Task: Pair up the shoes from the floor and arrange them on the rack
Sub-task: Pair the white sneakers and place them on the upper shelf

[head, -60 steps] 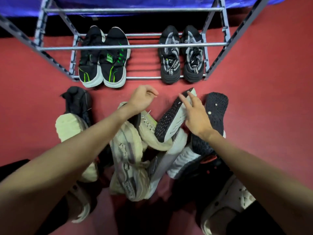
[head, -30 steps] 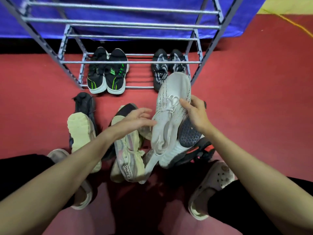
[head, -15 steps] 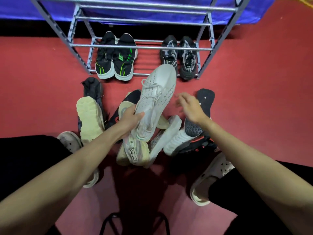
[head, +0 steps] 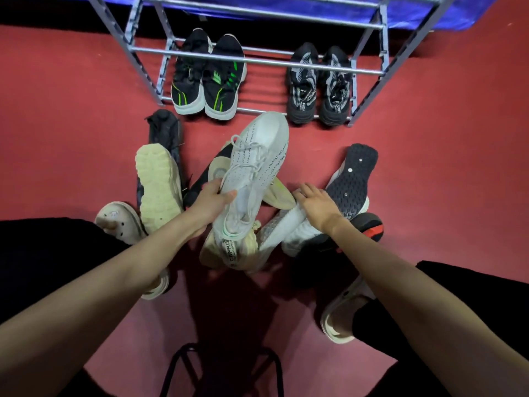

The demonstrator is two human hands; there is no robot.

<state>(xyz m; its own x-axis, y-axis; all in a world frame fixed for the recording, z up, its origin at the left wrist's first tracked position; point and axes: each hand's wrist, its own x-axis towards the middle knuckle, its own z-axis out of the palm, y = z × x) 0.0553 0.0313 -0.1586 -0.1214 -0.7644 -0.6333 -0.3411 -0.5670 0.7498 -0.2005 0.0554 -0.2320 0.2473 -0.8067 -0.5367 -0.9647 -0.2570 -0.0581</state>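
My left hand [head: 213, 200] grips a white knit sneaker [head: 253, 173] by its side and holds it above the pile, toe toward the rack. My right hand [head: 316, 204] rests fingers spread on a second white sneaker [head: 283, 229] that lies on its side in the pile. The metal rack [head: 257, 62] stands ahead. On its bottom shelf sit a black-and-green pair [head: 210, 78] at left and a black-and-grey pair [head: 319, 84] at right. Beneath the held shoe lies a beige sneaker [head: 229, 255].
On the red floor lie a black shoe [head: 164, 130], a shoe showing its cream sole [head: 157, 181], a shoe showing its dark studded sole [head: 353, 179] and a black-and-red shoe [head: 369, 227]. My feet wear beige clogs [head: 118, 222]. A black stool frame [head: 223, 365] is below me.
The right hand lifted the white sneaker from the pile and passed it to the left hand. The right hand then dropped onto the second white sneaker.
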